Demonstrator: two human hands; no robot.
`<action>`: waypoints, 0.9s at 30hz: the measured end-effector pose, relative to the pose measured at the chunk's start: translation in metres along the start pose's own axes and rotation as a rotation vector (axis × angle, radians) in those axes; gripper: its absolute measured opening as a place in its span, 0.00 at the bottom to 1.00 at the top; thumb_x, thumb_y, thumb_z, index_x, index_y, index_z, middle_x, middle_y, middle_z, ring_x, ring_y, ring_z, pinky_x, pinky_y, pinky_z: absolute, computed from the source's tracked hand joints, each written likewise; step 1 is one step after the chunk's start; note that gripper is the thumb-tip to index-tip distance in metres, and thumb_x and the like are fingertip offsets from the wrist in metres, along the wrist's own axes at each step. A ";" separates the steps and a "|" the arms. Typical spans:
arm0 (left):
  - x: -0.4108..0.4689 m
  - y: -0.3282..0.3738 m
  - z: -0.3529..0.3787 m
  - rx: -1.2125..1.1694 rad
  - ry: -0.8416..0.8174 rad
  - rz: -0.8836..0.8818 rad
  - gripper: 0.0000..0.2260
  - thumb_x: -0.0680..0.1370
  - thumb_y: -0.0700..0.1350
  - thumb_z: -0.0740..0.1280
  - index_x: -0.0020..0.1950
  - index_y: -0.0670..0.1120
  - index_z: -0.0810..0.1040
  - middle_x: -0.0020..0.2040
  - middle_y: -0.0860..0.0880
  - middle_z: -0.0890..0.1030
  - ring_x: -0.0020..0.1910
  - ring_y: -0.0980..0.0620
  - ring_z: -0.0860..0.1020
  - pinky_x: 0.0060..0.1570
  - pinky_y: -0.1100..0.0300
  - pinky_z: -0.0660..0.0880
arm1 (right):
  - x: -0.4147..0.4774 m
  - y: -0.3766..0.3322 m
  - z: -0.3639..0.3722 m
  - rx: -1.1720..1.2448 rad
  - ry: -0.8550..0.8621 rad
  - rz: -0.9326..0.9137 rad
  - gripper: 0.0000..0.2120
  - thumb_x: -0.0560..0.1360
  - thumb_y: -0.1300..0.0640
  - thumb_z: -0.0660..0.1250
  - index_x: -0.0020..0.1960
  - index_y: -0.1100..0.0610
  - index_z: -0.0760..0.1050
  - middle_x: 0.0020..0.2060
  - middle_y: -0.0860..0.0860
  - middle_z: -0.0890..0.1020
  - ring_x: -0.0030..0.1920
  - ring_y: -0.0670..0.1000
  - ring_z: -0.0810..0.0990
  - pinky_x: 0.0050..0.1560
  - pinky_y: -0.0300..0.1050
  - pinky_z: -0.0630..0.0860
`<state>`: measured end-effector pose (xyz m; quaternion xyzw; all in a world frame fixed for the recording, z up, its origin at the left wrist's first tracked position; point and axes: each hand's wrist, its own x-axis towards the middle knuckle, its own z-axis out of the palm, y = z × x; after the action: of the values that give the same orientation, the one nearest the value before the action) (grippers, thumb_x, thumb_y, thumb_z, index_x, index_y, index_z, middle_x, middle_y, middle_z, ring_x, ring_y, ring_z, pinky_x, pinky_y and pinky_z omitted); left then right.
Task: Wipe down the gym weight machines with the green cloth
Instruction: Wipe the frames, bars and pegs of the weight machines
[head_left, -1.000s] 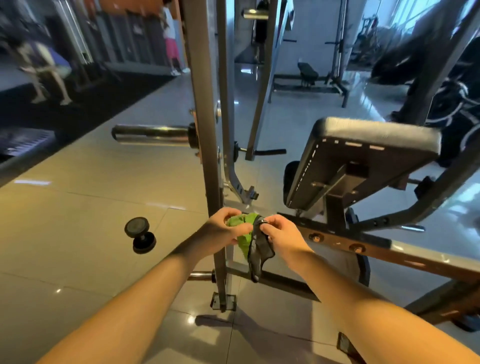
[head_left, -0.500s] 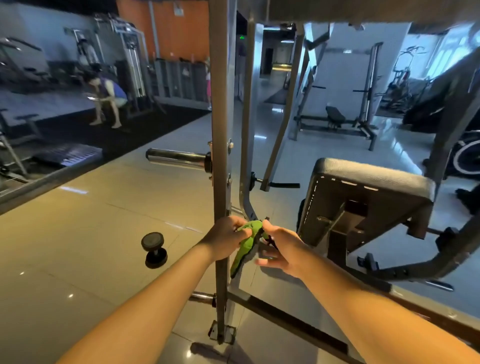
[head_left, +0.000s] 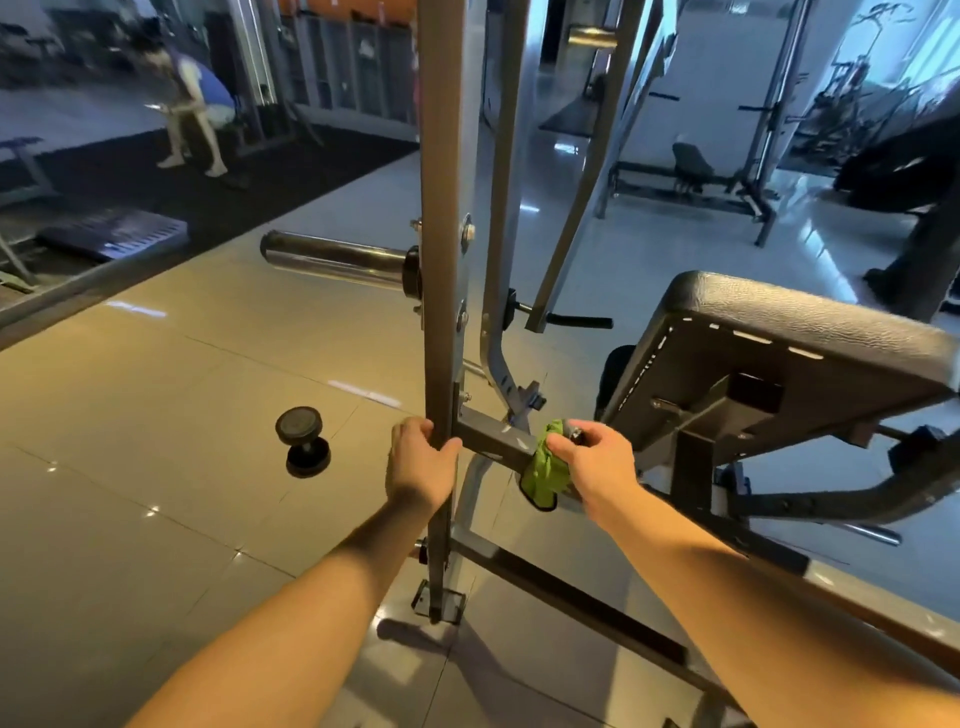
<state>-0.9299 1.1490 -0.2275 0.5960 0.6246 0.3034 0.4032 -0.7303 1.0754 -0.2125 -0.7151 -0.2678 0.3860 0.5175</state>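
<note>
A grey upright post (head_left: 441, 260) of the weight machine rises in the middle of the head view. My left hand (head_left: 421, 460) is wrapped around that post low down. A short grey crossbar (head_left: 491, 439) juts right from the post. My right hand (head_left: 597, 462) grips the green cloth (head_left: 545, 467) and presses it against the end of this crossbar. The cloth has a dark edge hanging below the bar. A black padded bench (head_left: 810, 332) belonging to the machine slopes up at the right.
A chrome bar sleeve (head_left: 332, 260) sticks out left from the post. A small black dumbbell (head_left: 304, 441) lies on the tiled floor at the left. The machine's base rail (head_left: 571, 592) runs along the floor to the right. A person stands far back left on the dark mat.
Both hands held the cloth together by the post before. Now my left hand has let go of the cloth and gripped the post, while my right hand has carried the cloth rightward onto the crossbar.
</note>
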 end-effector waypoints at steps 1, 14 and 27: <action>0.012 -0.002 0.004 -0.038 0.012 -0.023 0.25 0.78 0.50 0.72 0.72 0.46 0.69 0.68 0.49 0.71 0.65 0.49 0.74 0.65 0.54 0.73 | 0.001 -0.008 0.004 -0.041 0.031 -0.053 0.07 0.75 0.58 0.76 0.52 0.53 0.81 0.45 0.49 0.84 0.48 0.54 0.83 0.50 0.50 0.80; 0.097 -0.037 0.066 -0.135 0.106 -0.181 0.24 0.65 0.62 0.77 0.53 0.54 0.73 0.50 0.52 0.79 0.53 0.49 0.77 0.53 0.51 0.80 | 0.076 0.014 0.111 -0.713 0.053 -0.346 0.15 0.80 0.62 0.69 0.66 0.55 0.80 0.63 0.50 0.78 0.66 0.52 0.72 0.68 0.46 0.69; 0.106 -0.035 0.072 -0.198 0.020 -0.369 0.29 0.64 0.66 0.74 0.53 0.48 0.74 0.49 0.52 0.76 0.58 0.44 0.76 0.63 0.43 0.76 | 0.078 0.041 0.024 -0.966 -0.077 -0.494 0.15 0.75 0.62 0.74 0.61 0.55 0.83 0.57 0.50 0.76 0.58 0.52 0.71 0.61 0.52 0.74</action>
<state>-0.8815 1.2432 -0.3080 0.4258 0.6944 0.2902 0.5022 -0.7074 1.1361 -0.2768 -0.7727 -0.5937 0.1120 0.1949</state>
